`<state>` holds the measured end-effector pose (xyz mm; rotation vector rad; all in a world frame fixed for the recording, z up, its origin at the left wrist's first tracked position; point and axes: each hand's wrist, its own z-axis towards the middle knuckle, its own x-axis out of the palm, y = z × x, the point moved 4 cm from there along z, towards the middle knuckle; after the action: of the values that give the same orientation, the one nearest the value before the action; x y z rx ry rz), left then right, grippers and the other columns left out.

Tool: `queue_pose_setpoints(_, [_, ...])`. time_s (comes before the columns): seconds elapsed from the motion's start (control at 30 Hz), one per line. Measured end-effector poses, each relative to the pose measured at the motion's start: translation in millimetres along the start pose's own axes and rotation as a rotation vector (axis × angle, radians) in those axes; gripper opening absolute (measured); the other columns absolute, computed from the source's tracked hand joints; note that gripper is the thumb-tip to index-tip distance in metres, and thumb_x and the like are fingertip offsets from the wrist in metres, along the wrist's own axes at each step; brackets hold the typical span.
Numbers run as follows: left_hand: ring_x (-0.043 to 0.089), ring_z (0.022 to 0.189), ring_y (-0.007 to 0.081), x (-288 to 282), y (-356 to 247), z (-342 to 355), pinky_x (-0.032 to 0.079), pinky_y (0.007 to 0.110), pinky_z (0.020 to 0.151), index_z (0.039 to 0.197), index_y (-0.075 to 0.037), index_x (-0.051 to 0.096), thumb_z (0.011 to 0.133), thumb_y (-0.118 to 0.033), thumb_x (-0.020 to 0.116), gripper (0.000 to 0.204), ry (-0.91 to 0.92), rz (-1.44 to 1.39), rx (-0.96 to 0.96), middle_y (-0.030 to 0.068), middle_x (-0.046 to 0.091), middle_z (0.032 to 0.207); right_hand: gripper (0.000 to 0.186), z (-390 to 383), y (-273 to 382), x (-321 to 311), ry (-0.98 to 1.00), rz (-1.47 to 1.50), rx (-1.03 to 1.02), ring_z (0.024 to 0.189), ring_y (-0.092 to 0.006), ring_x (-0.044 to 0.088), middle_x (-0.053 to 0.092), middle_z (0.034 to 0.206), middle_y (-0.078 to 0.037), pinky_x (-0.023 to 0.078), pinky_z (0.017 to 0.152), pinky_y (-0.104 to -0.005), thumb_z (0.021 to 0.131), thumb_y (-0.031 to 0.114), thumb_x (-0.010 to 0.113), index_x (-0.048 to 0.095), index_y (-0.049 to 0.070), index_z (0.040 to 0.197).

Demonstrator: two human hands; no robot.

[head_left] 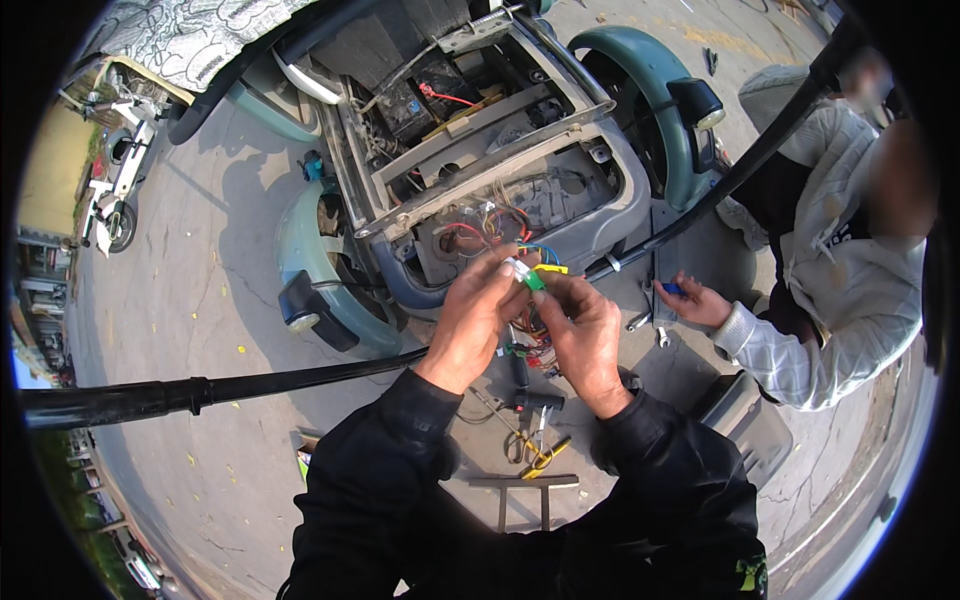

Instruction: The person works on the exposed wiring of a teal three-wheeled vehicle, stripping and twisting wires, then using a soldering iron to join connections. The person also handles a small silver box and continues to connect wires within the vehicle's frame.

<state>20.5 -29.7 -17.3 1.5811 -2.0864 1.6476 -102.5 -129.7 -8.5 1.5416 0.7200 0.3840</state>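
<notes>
In front of the open rear of a small vehicle (430,283), both of my hands are raised close together. My left hand (468,318) pinches a white plug connector (517,266) between thumb and fingers. Against it sits a green connector (533,281), gripped by the fingertips of my right hand (586,342). The two pieces touch; whether they are locked together I cannot tell. A yellow tag-like piece (552,268) shows just behind my right fingers. Loose coloured wires (470,233) run from the vehicle's frame to my hands, and a further wire bundle (533,345) hangs below them.
Black bars (300,380) (730,185) slant in from both sides. At right crouches a person in a grey sweater (830,300), holding something blue (674,288). A wrench (663,338), a black power tool (522,385) and yellow-handled cutters (545,457) lie on the ground.
</notes>
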Motion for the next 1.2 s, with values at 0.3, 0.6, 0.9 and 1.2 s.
queue_pose_setpoints(0.3, [0.065, 0.132, 0.0247, 5.0, 5.4, -3.2, 0.055, 0.039, 0.111, 0.149, -0.004, 0.048, 0.114, -0.017, 0.057, 0.039, 0.032, -0.057, -0.013, 0.0185, 0.062, 0.150, 0.023, -4.1, 5.2, -3.7, -0.019, -0.004, -0.005, 0.076, -0.0185, 0.079, 0.080, 0.086, -0.013, 0.061, 0.074, -0.0328, 0.095, 0.009, 0.076, 0.076, -0.002, 0.115])
queue_pose_setpoints(0.6, [0.065, 0.131, 0.0231, 2.5, 7.4, -3.5, 0.055, 0.037, 0.107, 0.149, -0.006, 0.051, 0.114, -0.018, 0.058, 0.038, 0.016, 0.012, 0.019, 0.0143, 0.063, 0.150, 0.022, 0.9, 19.8, -6.7, 0.075, -0.164, -0.024, 0.077, -0.0166, 0.077, 0.079, 0.085, -0.012, 0.060, 0.074, -0.0334, 0.096, 0.006, 0.074, 0.076, -0.002, 0.116])
queue_pose_setpoints(0.9, [0.070, 0.118, 0.0186, -1.3, 7.2, 0.0, 0.059, 0.035, 0.102, 0.146, -0.003, 0.055, 0.113, -0.015, 0.060, 0.035, -0.004, 0.143, 0.042, 0.0102, 0.069, 0.133, 0.024, 15.7, 13.1, -2.9, 0.093, -0.055, -0.001, 0.078, -0.0153, 0.077, 0.080, 0.086, -0.012, 0.060, 0.074, -0.0318, 0.097, 0.005, 0.073, 0.074, -0.002, 0.120])
queue_pose_setpoints(1.2, [0.075, 0.090, 0.0144, 3.0, -6.5, -5.5, 0.064, 0.029, 0.077, 0.147, 0.000, 0.064, 0.110, -0.017, 0.067, 0.040, -0.089, 0.670, 0.262, 0.0080, 0.071, 0.120, 0.028, 17.8, 2.0, -9.7, 0.375, 0.512, 0.272, 0.092, -0.0108, 0.073, 0.077, 0.111, -0.009, 0.059, 0.091, -0.0274, 0.108, 0.005, 0.064, 0.065, -0.008, 0.132])
